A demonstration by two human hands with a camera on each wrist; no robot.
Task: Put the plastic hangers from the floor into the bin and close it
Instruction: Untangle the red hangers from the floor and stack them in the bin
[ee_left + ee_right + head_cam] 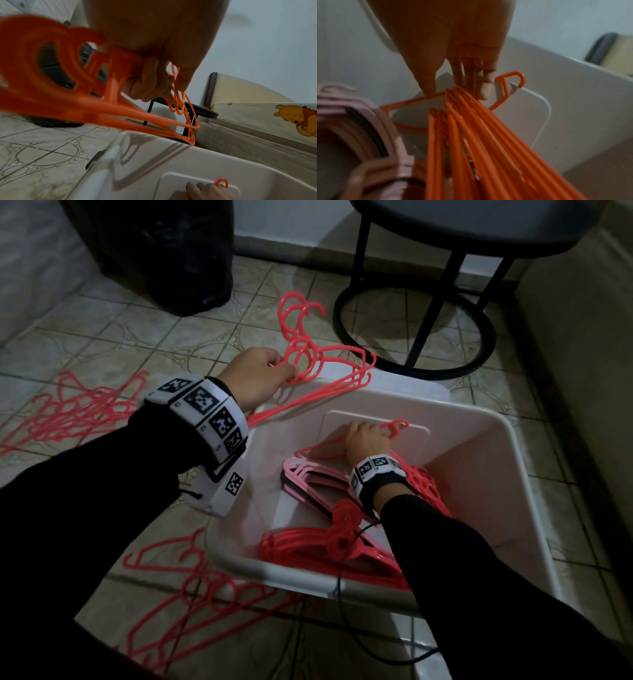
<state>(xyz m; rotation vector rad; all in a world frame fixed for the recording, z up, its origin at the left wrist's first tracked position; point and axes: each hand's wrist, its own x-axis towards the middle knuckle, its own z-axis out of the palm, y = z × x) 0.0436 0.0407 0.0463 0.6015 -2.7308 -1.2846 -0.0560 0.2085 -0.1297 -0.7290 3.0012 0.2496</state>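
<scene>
One white bin (486, 440) is present, standing on the floor. The hangers fall into six groups, individual counts not determinable where they overlap: one bunch of red hangers (318, 361) over the bin's rim, one red bunch (424, 484) under the right hand inside the bin, one stack of pink hangers (308, 477) and one stack of red hangers (308, 549) in the bin, and two loose red piles on the floor, left (68, 412) and near (191, 604). Also counted: two hands, one black round table (479, 224), one black bag (164, 251), one black cable (342, 594).

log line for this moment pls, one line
left hand: grips red hangers over bin rim | right hand: holds hanger bundle inside bin | floor: hangers remain
</scene>
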